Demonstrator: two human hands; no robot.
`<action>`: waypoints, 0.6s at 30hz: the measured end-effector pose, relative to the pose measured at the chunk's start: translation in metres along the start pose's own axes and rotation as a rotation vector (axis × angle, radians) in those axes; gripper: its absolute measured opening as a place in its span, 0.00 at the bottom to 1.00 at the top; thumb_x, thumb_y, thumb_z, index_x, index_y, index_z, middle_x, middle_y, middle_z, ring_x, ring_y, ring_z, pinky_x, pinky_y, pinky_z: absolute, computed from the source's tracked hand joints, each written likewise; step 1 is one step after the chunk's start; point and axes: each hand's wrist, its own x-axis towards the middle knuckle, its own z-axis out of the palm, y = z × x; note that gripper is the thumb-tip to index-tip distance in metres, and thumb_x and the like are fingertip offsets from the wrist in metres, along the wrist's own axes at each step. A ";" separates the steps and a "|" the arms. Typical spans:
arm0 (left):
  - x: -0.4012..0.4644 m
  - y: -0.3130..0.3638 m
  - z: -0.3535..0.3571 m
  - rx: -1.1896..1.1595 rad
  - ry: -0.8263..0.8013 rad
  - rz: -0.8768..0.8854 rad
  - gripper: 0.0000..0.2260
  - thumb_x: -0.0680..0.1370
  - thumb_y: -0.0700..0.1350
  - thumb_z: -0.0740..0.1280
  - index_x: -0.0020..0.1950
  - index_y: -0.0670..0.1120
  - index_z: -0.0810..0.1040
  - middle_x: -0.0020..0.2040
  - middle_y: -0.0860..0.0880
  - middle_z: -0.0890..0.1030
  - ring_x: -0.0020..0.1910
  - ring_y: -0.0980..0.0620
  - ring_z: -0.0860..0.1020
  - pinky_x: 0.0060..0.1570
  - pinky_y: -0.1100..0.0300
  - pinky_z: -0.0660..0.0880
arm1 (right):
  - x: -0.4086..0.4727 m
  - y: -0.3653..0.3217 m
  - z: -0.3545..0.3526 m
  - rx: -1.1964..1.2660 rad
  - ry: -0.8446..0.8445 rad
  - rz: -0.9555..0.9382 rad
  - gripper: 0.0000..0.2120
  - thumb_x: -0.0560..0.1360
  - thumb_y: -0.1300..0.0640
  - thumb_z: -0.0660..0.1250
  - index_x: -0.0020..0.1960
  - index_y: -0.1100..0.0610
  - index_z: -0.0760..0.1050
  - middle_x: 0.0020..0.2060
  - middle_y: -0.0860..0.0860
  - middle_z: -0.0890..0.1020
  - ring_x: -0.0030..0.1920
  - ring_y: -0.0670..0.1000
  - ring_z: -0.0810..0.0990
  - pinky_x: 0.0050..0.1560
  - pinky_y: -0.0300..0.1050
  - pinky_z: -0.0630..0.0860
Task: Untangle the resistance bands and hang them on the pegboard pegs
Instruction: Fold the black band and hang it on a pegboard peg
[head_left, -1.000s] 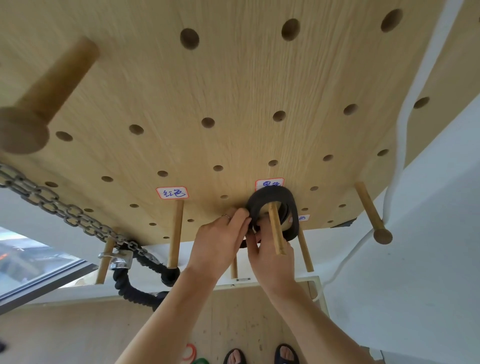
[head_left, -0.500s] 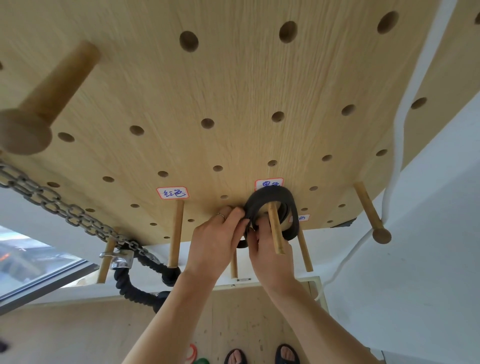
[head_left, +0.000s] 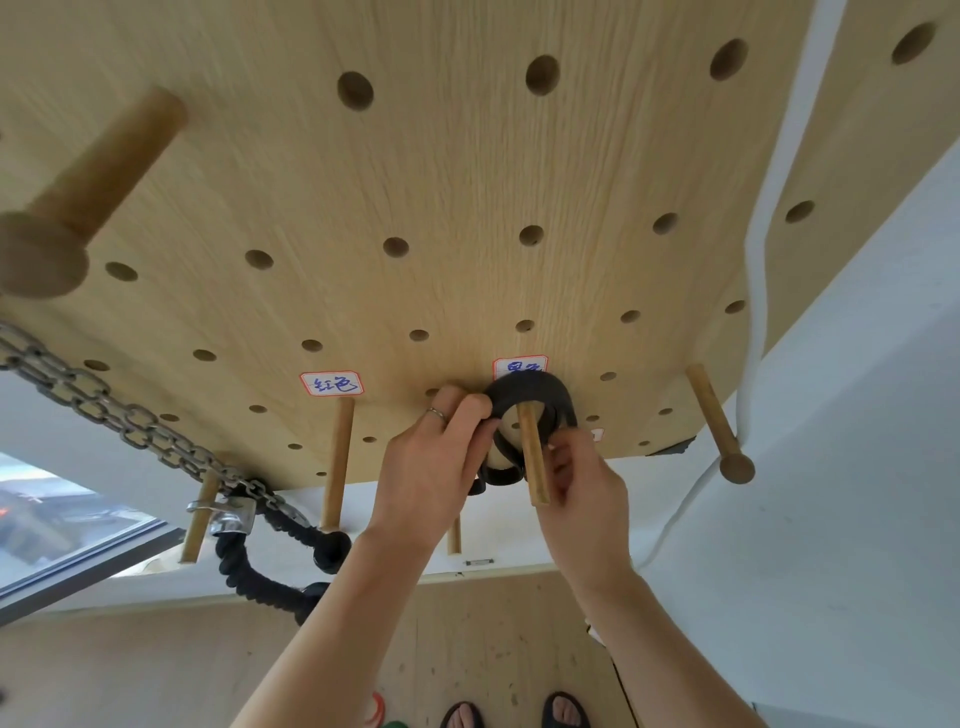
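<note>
A black resistance band (head_left: 530, 391) hangs looped over a wooden peg (head_left: 534, 457) on the light wooden pegboard (head_left: 467, 208), just under a red-bordered label. My left hand (head_left: 434, 467), with a ring on one finger, pinches the band's left side. My right hand (head_left: 584, 493) sits just right of the peg with its fingers curled at the band's lower right part. More black band bunches below the peg between my hands (head_left: 501, 473).
Another labelled peg (head_left: 336, 462) stands to the left. A metal chain (head_left: 130, 421) with a black rope attachment (head_left: 249, 571) hangs at the left. A large peg (head_left: 78, 208) juts out top left, another knobbed peg (head_left: 719, 426) right. A white cord (head_left: 753, 260) runs down the right.
My right hand has shifted from left of the peg to its right side. My left hand has stayed pinching the band.
</note>
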 end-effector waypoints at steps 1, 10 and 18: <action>0.001 0.000 0.000 -0.003 -0.015 0.003 0.04 0.83 0.48 0.62 0.53 0.49 0.69 0.47 0.50 0.77 0.28 0.50 0.73 0.21 0.56 0.73 | 0.006 0.000 -0.002 0.010 -0.027 0.010 0.04 0.78 0.60 0.69 0.49 0.58 0.73 0.31 0.50 0.79 0.29 0.51 0.77 0.29 0.52 0.76; 0.005 0.006 -0.012 -0.014 -0.083 -0.028 0.05 0.83 0.50 0.61 0.51 0.50 0.67 0.48 0.52 0.76 0.31 0.51 0.75 0.23 0.52 0.76 | 0.012 -0.002 -0.011 0.062 -0.093 -0.018 0.03 0.81 0.61 0.65 0.50 0.58 0.71 0.31 0.47 0.76 0.28 0.46 0.74 0.28 0.45 0.73; -0.040 0.018 -0.026 -0.046 -0.088 -0.148 0.09 0.82 0.47 0.64 0.46 0.48 0.64 0.42 0.53 0.72 0.31 0.46 0.78 0.24 0.51 0.75 | -0.034 0.006 -0.008 0.072 -0.111 -0.046 0.05 0.78 0.60 0.69 0.47 0.55 0.73 0.30 0.43 0.75 0.28 0.43 0.74 0.30 0.32 0.68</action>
